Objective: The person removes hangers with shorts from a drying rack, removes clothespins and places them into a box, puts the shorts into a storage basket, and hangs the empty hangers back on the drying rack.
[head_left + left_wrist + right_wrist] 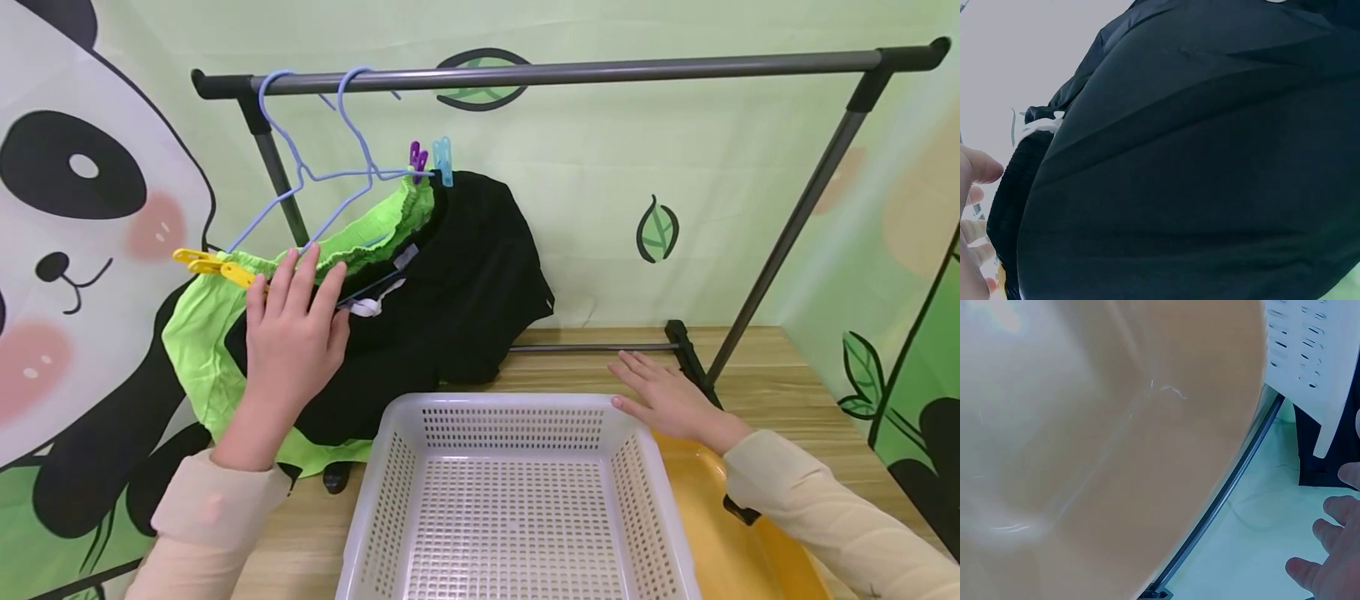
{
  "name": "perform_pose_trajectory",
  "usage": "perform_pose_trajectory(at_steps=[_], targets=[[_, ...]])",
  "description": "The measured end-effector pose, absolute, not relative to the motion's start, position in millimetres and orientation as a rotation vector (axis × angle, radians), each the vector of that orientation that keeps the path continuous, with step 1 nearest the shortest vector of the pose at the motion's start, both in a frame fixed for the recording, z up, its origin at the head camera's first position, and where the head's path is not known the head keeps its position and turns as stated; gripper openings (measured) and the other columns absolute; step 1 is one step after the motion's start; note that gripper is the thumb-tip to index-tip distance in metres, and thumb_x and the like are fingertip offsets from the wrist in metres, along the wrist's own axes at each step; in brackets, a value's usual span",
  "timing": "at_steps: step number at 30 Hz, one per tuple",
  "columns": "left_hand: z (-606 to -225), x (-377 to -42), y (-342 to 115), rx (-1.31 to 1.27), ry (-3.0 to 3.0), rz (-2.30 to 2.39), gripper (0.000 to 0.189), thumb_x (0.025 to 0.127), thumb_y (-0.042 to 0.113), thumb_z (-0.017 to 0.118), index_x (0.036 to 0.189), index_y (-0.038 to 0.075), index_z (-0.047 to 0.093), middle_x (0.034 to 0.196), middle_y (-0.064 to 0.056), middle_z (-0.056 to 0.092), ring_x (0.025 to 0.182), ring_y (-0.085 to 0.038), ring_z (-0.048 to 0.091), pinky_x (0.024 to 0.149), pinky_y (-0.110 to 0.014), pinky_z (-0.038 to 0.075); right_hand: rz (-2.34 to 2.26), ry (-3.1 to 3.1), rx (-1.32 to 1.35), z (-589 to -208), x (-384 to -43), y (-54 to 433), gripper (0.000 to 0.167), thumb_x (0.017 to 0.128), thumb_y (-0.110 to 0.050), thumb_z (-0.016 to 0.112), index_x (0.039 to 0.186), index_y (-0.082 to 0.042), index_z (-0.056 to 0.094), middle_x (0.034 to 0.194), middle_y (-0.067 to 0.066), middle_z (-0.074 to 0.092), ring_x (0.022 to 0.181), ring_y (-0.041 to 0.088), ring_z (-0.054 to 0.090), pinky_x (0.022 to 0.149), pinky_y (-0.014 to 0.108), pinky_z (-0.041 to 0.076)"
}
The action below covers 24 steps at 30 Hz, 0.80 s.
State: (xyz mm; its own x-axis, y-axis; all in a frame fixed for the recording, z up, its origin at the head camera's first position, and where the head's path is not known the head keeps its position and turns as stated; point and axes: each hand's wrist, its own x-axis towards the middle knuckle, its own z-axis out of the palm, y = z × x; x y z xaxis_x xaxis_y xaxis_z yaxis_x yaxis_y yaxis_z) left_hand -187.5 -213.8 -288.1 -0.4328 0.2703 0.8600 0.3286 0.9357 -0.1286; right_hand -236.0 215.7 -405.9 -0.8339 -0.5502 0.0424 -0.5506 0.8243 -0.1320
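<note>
A black garment (457, 267) and a bright green garment (198, 342), both with gathered waistbands, hang on blue hangers (360, 133). Yellow clothespins (198, 262) sit at their left end. A purple clothespin (417, 162) and a light blue clothespin (443, 161) sit at the right end. My left hand (292, 325) is spread in front of the black waistband beside the yellow clothespins; whether it touches cannot be told. In the left wrist view, black cloth (1179, 162) fills most of the picture. My right hand (663, 396), fingers extended, hovers by the white basket's (510, 400) far right corner.
The hangers hook over the left part of a grey metal rail (600, 72) on a rack with slanted posts (787, 233). An orange-yellow basin (697, 500) lies right of the basket, partly under it. Behind stands a green backdrop with a panda (112, 333).
</note>
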Motion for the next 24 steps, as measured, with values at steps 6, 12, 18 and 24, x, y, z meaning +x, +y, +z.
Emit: perform_pose_trajectory(at_steps=[6,12,18,24], targets=[[-291,-188,-219,-0.395,-2.055,-0.05,0.05,0.076,0.011,0.06,0.124,0.01,0.048,0.138,-0.014,0.037,0.127,-0.033,0.033,0.098,-0.055,0.023,0.216,-2.999,0.9,-409,-237,216,0.059,0.092,-0.046,0.037,0.137,-0.008,0.031,0.144,0.018,0.023,0.131,0.036,0.023,0.098,0.06,0.024],[-292,-187,-224,-0.375,-2.049,-0.053,0.047,0.078,0.016,0.059,0.123,0.008,0.049,0.136,-0.016,0.038,0.127,-0.033,0.031,0.098,-0.055,0.021,0.226,-3.001,0.892,-410,-237,216,0.059,0.092,-0.046,0.037,0.137,-0.008,0.032,0.144,0.017,0.023,0.13,0.037,0.023,0.098,0.06,0.023],[-298,-185,-231,-0.364,-2.04,-0.074,0.044,0.079,0.016,0.057,0.121,0.007,0.049,0.136,-0.016,0.038,0.126,-0.034,0.033,0.098,-0.056,0.022,0.223,-3.002,0.888,-411,-238,217,0.06,0.092,-0.046,0.036,0.137,-0.008,0.031,0.144,0.017,0.022,0.131,0.036,0.022,0.098,0.061,0.023],[-306,-183,-239,-0.359,-2.001,-0.11,0.04,0.082,0.018,0.051,0.121,0.007,0.05,0.137,-0.014,0.038,0.126,-0.033,0.034,0.096,-0.056,0.023,0.21,-3.011,0.877,-410,-237,219,0.059,0.092,-0.046,0.036,0.137,-0.008,0.032,0.144,0.018,0.022,0.131,0.036,0.022,0.097,0.061,0.023]])
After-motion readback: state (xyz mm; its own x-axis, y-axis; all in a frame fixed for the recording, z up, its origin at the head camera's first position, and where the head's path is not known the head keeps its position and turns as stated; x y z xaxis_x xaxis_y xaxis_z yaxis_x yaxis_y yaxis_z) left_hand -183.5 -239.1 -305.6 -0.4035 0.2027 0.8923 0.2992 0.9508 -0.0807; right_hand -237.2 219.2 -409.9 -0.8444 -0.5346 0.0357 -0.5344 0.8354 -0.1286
